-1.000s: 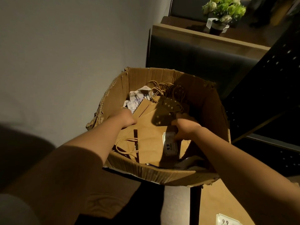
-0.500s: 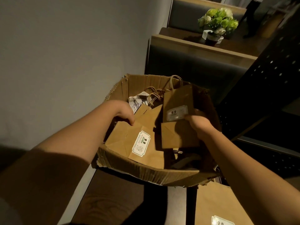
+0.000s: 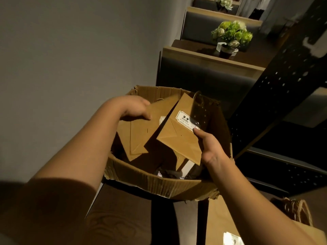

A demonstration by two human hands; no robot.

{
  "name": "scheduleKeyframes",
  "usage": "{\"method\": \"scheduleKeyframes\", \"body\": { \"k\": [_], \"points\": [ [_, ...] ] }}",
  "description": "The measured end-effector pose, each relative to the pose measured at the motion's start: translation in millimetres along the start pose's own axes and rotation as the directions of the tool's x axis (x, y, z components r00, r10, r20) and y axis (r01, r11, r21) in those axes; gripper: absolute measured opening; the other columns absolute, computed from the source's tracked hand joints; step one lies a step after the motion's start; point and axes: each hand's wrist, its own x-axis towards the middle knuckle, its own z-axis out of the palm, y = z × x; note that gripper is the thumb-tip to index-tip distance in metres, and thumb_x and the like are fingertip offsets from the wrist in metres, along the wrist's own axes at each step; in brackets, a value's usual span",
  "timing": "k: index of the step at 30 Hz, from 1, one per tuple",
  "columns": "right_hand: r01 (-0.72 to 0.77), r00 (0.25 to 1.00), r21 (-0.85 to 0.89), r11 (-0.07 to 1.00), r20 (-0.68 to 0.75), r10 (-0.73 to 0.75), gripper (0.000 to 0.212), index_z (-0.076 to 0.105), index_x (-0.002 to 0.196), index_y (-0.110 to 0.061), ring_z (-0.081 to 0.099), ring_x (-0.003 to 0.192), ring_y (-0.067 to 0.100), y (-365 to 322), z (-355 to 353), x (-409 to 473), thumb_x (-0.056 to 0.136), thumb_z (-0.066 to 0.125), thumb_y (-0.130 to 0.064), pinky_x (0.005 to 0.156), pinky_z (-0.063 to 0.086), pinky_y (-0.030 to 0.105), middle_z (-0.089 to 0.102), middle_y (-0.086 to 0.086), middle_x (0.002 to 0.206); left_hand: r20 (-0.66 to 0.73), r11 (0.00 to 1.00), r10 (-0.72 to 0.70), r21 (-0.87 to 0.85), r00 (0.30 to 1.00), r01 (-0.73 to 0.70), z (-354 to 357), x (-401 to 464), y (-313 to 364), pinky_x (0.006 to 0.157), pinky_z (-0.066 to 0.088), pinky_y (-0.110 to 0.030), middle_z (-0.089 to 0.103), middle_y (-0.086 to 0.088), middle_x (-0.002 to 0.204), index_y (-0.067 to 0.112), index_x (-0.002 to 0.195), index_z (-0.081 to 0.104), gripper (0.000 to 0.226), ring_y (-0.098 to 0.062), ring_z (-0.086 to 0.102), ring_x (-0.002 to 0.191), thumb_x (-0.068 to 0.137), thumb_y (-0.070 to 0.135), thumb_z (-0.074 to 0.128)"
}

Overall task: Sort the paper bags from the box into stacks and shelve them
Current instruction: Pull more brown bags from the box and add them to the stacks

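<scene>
There is a single view, from a wide-angle camera worn on the person's head. It looks forward and steeply down, close over the open cardboard box (image 3: 155, 183), whose inside fills the middle of the frame. Both forearms enter from the bottom edge, so the lens sits just above and behind them. The horizon is tilted: the wall (image 3: 70, 50) takes the left half, and the seating with the flower pot (image 3: 228, 48) recedes toward the upper right. The lower corners are dark and probably lens-distorted.
</scene>
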Motion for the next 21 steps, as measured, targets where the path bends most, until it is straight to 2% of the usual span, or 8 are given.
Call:
{"method": "scheduleKeyframes", "body": {
  "k": [4, 6, 9, 13, 15, 18, 19, 21],
  "points": [
    [0.002, 0.999, 0.086, 0.996, 0.041, -0.005, 0.020, 0.063, 0.104, -0.008, 0.069, 0.080, 0.027, 9, 0, -10, 0.098, 0.049, -0.021, 0.079, 0.054, 0.044, 0.073, 0.012, 0.087, -0.185, 0.907, 0.028, -0.407, 0.982, -0.103, 1, -20, 7, 0.091, 0.051, -0.045, 0.069, -0.002, 0.103, 0.028, 0.102, 0.062, 0.013, -0.024, 0.066, 0.097, 0.090, 0.024, 0.065],
    [0.000, 0.996, 0.154, 0.988, 0.090, -0.014, 0.020, 0.063, 0.105, -0.009, 0.068, 0.090, 0.029, 11, -1, -13, 0.097, 0.050, -0.022, 0.086, 0.055, 0.046, 0.073, 0.014, 0.094, -0.200, 0.822, 0.053, -0.547, 0.978, -0.156, 10, -24, 5, 0.093, 0.051, -0.048, 0.071, -0.001, 0.107, 0.032, 0.105, 0.062, 0.019, -0.025, 0.067, 0.100, 0.089, 0.025, 0.068],
    [0.046, 0.984, 0.227, 0.973, 0.155, -0.083, 0.024, 0.060, 0.117, -0.012, 0.066, 0.104, 0.031, 9, -4, -18, 0.096, 0.052, -0.021, 0.080, 0.057, 0.049, 0.071, 0.015, 0.111, -0.195, 0.686, 0.088, -0.700, 0.977, -0.201, 31, -33, 2, 0.093, 0.052, -0.050, 0.070, -0.002, 0.112, 0.031, 0.117, 0.061, 0.031, -0.026, 0.067, 0.104, 0.087, 0.025, 0.069],
    [0.160, 0.974, 0.241, 0.957, 0.116, -0.192, 0.036, 0.054, 0.129, -0.018, 0.067, 0.105, 0.031, 4, -4, -26, 0.093, 0.055, -0.011, 0.068, 0.060, 0.047, 0.067, 0.014, 0.120, -0.166, 0.583, 0.125, -0.785, 0.978, -0.208, 61, -42, 0, 0.094, 0.051, -0.046, 0.071, -0.002, 0.113, 0.025, 0.119, 0.059, 0.033, -0.025, 0.066, 0.110, 0.088, 0.016, 0.067],
    [0.219, 0.964, 0.198, 0.955, 0.105, -0.243, 0.032, 0.056, 0.122, -0.023, 0.068, 0.101, 0.030, 0, -4, -32, 0.094, 0.054, -0.008, 0.068, 0.059, 0.045, 0.067, 0.013, 0.118, -0.123, 0.621, 0.164, -0.758, 0.979, -0.199, 71, -48, 1, 0.099, 0.049, -0.048, 0.071, -0.001, 0.114, 0.025, 0.121, 0.058, 0.038, -0.021, 0.065, 0.110, 0.088, 0.007, 0.066],
    [0.397, 0.911, -0.001, 0.918, 0.119, -0.394, 0.036, 0.055, 0.121, -0.025, 0.067, 0.102, 0.029, -3, -8, -44, 0.093, 0.053, -0.003, 0.074, 0.056, 0.043, 0.067, 0.010, 0.117, -0.079, 0.696, 0.225, -0.684, 0.971, -0.217, 75, -56, 4, 0.102, 0.048, -0.042, 0.067, 0.000, 0.120, 0.026, 0.140, 0.043, 0.068, -0.016, 0.064, 0.112, 0.084, -0.006, 0.064],
    [0.448, 0.889, -0.052, 0.893, 0.132, -0.438, 0.039, 0.053, 0.125, -0.024, 0.067, 0.103, 0.029, -3, -11, -49, 0.092, 0.055, -0.002, 0.075, 0.056, 0.042, 0.067, 0.009, 0.117, -0.089, 0.663, 0.233, -0.714, 0.968, -0.225, 75, -61, 7, 0.102, 0.047, -0.040, 0.066, 0.000, 0.122, 0.027, 0.143, 0.038, 0.071, -0.015, 0.062, 0.115, 0.084, -0.003, 0.064],
    [0.520, 0.851, -0.128, 0.845, 0.165, -0.499, 0.044, 0.051, 0.129, -0.024, 0.068, 0.103, 0.026, -1, -14, -58, 0.091, 0.057, -0.002, 0.078, 0.057, 0.039, 0.069, 0.007, 0.116, -0.158, 0.530, 0.197, -0.813, 0.968, -0.241, 78, -69, 17, 0.108, 0.040, -0.050, 0.060, 0.001, 0.133, 0.031, 0.143, 0.037, 0.072, -0.020, 0.054, 0.126, 0.081, 0.026, 0.073]
  ]
}}
